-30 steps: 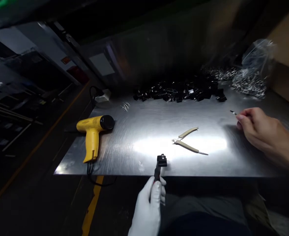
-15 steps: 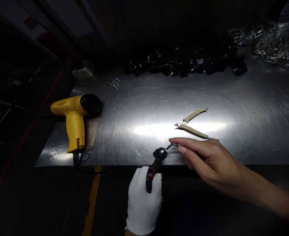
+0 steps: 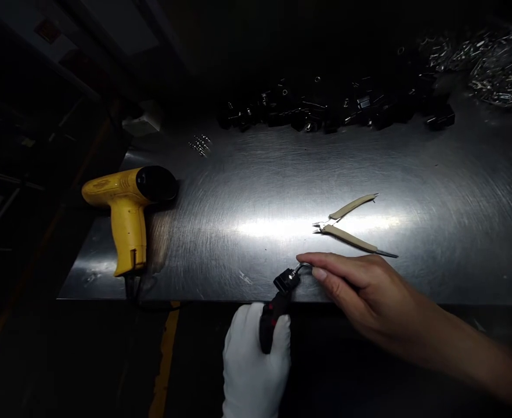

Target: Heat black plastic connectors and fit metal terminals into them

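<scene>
My left hand (image 3: pixel 256 360), in a white glove, is closed around a black part with red marks (image 3: pixel 277 313) at the table's front edge. Its blocky black head (image 3: pixel 285 281) points away from me, over the metal top. My bare right hand (image 3: pixel 364 290) pinches a small bent hex key (image 3: pixel 305 266) between thumb and forefinger. The key's short end meets the top of the black head; whether it sits inside a screw is too small to tell. Just beyond my right hand lie cutting pliers (image 3: pixel 347 225) with beige handles, their jaws apart.
A yellow heat gun (image 3: pixel 128 215) lies at the table's left end, its cord hanging over the front edge. Small metal pins (image 3: pixel 200 145) are grouped behind it. Dark parts (image 3: pixel 308 116) line the back of the metal table (image 3: pixel 221 197), with a heap of shiny metal pieces (image 3: pixel 500 69) at far right.
The hex key has moved from just beside the black head onto it. My right hand has come slightly left and down with it. The whole view has shifted a little.
</scene>
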Tool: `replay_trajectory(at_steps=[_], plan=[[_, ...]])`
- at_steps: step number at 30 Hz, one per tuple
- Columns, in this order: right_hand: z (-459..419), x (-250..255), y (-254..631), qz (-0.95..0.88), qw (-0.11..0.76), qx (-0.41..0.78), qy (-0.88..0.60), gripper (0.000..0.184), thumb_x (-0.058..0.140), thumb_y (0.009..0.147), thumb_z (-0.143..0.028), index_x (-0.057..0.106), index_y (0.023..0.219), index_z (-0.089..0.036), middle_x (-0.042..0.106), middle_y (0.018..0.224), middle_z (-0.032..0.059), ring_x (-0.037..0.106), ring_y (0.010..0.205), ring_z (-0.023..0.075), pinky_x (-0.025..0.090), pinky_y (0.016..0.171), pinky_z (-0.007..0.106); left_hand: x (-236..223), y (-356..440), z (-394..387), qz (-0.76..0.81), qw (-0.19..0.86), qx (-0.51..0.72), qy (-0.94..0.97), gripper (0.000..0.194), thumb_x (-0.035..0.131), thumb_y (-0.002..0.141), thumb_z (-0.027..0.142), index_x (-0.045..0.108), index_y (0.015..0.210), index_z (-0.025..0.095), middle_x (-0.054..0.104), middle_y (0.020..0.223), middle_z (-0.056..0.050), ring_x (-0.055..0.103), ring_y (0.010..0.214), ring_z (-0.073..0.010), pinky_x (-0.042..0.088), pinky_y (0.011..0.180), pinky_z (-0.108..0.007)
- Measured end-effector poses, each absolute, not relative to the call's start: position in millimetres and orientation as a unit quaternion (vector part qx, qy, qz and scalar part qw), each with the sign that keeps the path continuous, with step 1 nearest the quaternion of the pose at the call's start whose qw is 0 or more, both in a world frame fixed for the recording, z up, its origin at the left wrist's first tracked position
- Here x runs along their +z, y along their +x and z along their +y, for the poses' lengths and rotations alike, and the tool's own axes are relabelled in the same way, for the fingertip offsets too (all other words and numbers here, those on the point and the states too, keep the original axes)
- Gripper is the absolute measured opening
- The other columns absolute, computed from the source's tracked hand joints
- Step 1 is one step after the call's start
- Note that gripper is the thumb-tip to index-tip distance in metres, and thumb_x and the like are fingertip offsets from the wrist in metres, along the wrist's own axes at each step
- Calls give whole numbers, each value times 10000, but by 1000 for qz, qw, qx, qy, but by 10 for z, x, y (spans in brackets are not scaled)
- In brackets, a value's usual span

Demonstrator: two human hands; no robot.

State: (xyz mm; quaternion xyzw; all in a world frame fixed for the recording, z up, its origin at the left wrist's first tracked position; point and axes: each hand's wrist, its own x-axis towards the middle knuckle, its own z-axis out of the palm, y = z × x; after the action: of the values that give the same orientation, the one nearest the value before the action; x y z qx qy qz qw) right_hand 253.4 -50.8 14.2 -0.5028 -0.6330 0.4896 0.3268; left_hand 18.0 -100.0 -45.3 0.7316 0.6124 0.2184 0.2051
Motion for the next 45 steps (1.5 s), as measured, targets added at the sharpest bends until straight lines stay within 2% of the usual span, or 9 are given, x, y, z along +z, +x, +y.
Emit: replay_trajectory(at_steps=[8,13,18,23,26,29,34,40,45], plan=[[-527,189,2470,-613,324,510,-510,376,482,1048,-236,563,1396,-352,756,1003,-96,709,922,85,587,855,204,-373,191,-993,620,266,211,707,160,525,989,318,565,867,222,566,790,9,548,733,-147,424,669,-265],[-546,191,2453,-603,323,513,-519,364,470,1052,-233,577,1388,-324,756,1087,-86,689,1046,80,548,963,194,-360,187,-982,623,277,208,702,166,518,991,330,574,878,221,582,785,11,555,725,-142,430,675,-255],[-548,193,2439,-603,345,502,-515,365,462,1053,-209,581,1387,-298,737,1204,-62,675,1093,69,531,968,177,-334,167,-961,626,298,190,695,198,501,992,349,595,877,219,621,779,4,589,708,-152,455,688,-260],[-574,184,2368,-581,354,510,-526,355,463,1054,-241,589,1380,-300,749,1137,-43,685,1062,114,550,947,248,-250,215,-932,642,336,173,667,247,455,1005,364,628,909,216,669,808,-13,627,732,-163,479,689,-258],[-616,167,2325,-554,359,531,-532,364,439,1060,-264,577,1394,-311,742,902,-46,699,833,136,581,810,310,-188,274,-921,650,365,180,642,295,421,1009,375,632,877,216,684,806,-25,639,722,-168,496,661,-251],[-645,145,2290,-534,359,546,-536,364,432,1063,-283,570,1395,-338,655,713,-71,637,656,133,562,690,316,-149,325,-924,651,392,191,622,300,423,1004,386,655,915,217,706,846,-38,659,762,-181,521,677,-253],[-682,122,2221,-521,401,535,-531,353,466,1050,-246,594,1361,-352,654,775,-73,638,734,121,560,826,305,-147,375,-974,652,436,200,588,348,397,1016,406,679,959,210,715,866,-43,660,765,-176,521,691,-254],[-742,89,2149,-532,446,488,-530,370,498,1025,-165,607,1353,-299,692,840,-60,664,749,101,543,705,258,-143,419,-1035,662,453,208,561,378,384,1027,422,673,941,194,697,830,-38,625,712,-154,491,664,-244],[-769,60,2104,-539,446,467,-541,374,476,1017,-151,602,1367,-194,659,748,-27,647,666,131,551,645,290,-116,478,-1047,663,464,229,541,375,381,1030,442,653,967,191,690,857,-39,628,749,-159,490,694,-251]])
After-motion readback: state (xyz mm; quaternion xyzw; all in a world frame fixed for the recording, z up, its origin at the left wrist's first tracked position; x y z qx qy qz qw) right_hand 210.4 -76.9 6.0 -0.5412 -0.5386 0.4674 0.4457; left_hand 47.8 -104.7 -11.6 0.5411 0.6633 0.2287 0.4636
